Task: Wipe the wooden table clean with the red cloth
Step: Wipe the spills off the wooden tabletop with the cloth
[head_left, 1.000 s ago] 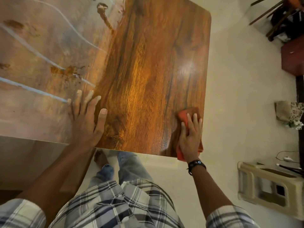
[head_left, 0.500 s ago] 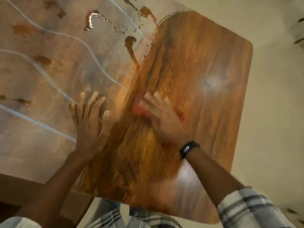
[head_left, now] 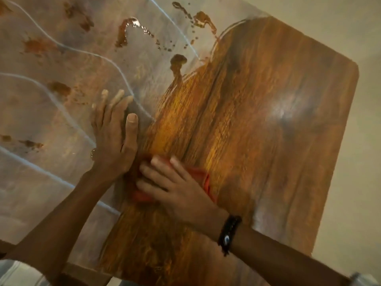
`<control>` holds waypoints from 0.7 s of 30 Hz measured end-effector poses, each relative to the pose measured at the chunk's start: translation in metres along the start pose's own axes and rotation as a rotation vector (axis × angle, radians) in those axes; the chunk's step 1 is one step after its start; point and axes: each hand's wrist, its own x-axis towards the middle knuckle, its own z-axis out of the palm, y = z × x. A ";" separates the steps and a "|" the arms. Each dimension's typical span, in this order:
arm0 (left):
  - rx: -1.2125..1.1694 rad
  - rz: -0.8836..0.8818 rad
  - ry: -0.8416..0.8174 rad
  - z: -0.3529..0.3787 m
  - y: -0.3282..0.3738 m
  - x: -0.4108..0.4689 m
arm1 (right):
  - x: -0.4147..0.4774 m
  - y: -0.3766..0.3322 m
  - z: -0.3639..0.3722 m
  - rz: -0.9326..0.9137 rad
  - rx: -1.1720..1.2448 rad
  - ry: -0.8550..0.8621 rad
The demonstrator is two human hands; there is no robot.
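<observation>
The wooden table (head_left: 268, 124) fills most of the view. Its right part shows dark shiny grain; its left part is coated with a pale dusty film (head_left: 51, 96) marked by white streaks and brown blotches. My right hand (head_left: 175, 186) lies flat with spread fingers on the red cloth (head_left: 207, 180), pressing it to the wood near the film's edge. Only the cloth's edges show around the hand. My left hand (head_left: 114, 137) rests flat on the filmed surface, fingers straight, just left of the cloth.
Wet brown spills (head_left: 177, 60) and drops (head_left: 127, 29) sit on the far filmed part. The table's rounded right corner (head_left: 352, 67) borders a pale floor (head_left: 367, 162). The near edge runs along the bottom of the view.
My right hand has slid the red cloth from the near right edge across the table, first to the film's edge farther out, then back toward me beside my left hand. The left hand stayed put.
</observation>
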 end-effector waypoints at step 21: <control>0.054 0.047 0.067 0.046 -0.001 0.069 | 0.115 0.202 -0.104 0.429 0.097 0.261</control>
